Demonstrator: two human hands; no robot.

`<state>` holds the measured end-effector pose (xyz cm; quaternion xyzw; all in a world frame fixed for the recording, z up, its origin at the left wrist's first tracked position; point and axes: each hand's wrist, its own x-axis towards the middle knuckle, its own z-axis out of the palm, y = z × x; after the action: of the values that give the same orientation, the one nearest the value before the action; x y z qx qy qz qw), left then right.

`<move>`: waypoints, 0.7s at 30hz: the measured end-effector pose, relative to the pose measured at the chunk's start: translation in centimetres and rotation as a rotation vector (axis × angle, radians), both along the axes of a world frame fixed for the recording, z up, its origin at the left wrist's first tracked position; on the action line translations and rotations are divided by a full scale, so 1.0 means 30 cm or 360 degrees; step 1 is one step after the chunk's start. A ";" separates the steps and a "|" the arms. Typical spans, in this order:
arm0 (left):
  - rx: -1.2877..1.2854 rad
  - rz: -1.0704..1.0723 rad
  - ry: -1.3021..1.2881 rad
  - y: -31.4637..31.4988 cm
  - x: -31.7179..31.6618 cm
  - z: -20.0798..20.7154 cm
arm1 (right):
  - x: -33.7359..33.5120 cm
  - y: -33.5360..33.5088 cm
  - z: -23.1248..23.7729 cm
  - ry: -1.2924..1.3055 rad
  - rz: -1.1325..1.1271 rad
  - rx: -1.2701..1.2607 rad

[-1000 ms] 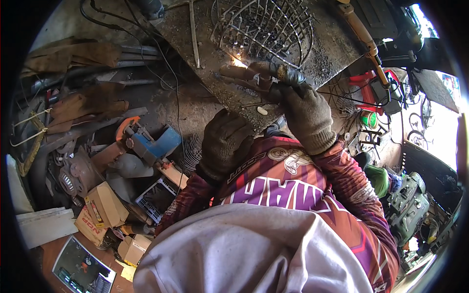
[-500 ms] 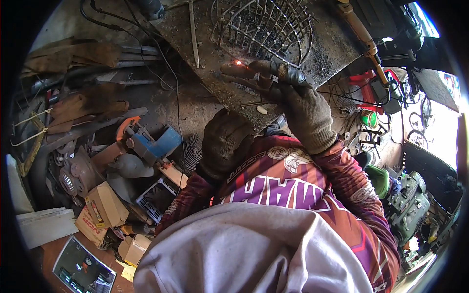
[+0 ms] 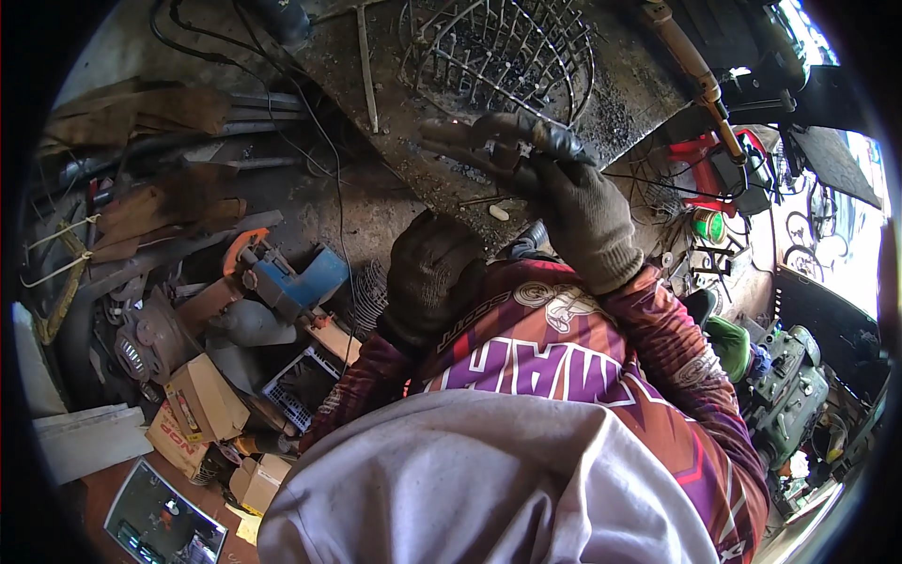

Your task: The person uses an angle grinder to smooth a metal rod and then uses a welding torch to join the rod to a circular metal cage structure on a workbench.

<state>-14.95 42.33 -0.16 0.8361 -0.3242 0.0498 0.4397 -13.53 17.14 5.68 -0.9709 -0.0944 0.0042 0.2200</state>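
My right hand [image 3: 594, 221], in a grey-brown knit glove, is closed around a dark tool that looks like a welding electrode holder [image 3: 556, 141]. Its jaws point left over the metal tabletop [image 3: 620, 113], and a faint red glow shows near their tip. Just beyond the tool rests a rounded cage of welded metal rods [image 3: 498, 66] with many short crossbars. My left hand [image 3: 437, 268], in a darker glove, is curled close to my chest at the table's near corner. What it holds, if anything, is hidden. A small whitish stick [image 3: 499, 212] lies on the corner between my hands.
A flat metal bar [image 3: 366, 70] lies on the table's left side. Black cables [image 3: 329, 160] hang down past that edge. A blue and orange machine [image 3: 301, 277] and cardboard boxes [image 3: 205, 399] stand on the left. On the right are a red plastic stool [image 3: 695, 169] and a green machine [image 3: 789, 385].
The bright orange glow near the tool's tip has dimmed to a faint red spot. The view has shifted slightly; both hands keep nearly the same pose.
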 end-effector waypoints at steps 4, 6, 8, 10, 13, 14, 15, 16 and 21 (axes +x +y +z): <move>0.0018 0.0041 -0.0034 0.000 -0.006 0.006 | -0.009 -0.001 -0.015 -0.0041 0.0032 -0.0305; 0.0066 0.0056 -0.0022 -0.013 -0.028 0.044 | -0.009 0.006 -0.015 -0.0042 0.0027 -0.0227; -0.0368 0.0208 0.0562 -0.038 -0.058 0.071 | -0.006 0.020 -0.014 -0.0047 0.0024 -0.0072; 0.0070 0.0165 -0.0238 -0.020 -0.011 0.024 | -0.001 0.027 -0.011 -0.0055 0.0019 0.0078; 0.0039 0.0019 -0.0073 -0.014 0.011 0.020 | 0.004 0.015 -0.016 -0.0235 0.0026 0.0030; 0.0037 0.0020 -0.0090 -0.013 0.010 0.020 | 0.004 0.011 -0.018 -0.0263 0.0021 0.0007; 0.0039 0.0025 -0.0090 -0.013 0.011 0.023 | 0.001 0.007 -0.018 -0.0263 0.0025 0.0008; -0.0007 0.0020 -0.0057 -0.013 0.012 0.027 | -0.006 0.005 -0.015 -0.0209 0.0019 -0.0017; -0.0010 0.0009 -0.0029 -0.017 0.009 0.007 | -0.029 -0.009 -0.019 -0.0108 0.0000 -0.0188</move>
<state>-14.66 41.83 0.06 0.8352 -0.3255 0.0596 0.4393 -14.41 16.88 5.09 -0.9818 -0.1013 -0.0231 0.1591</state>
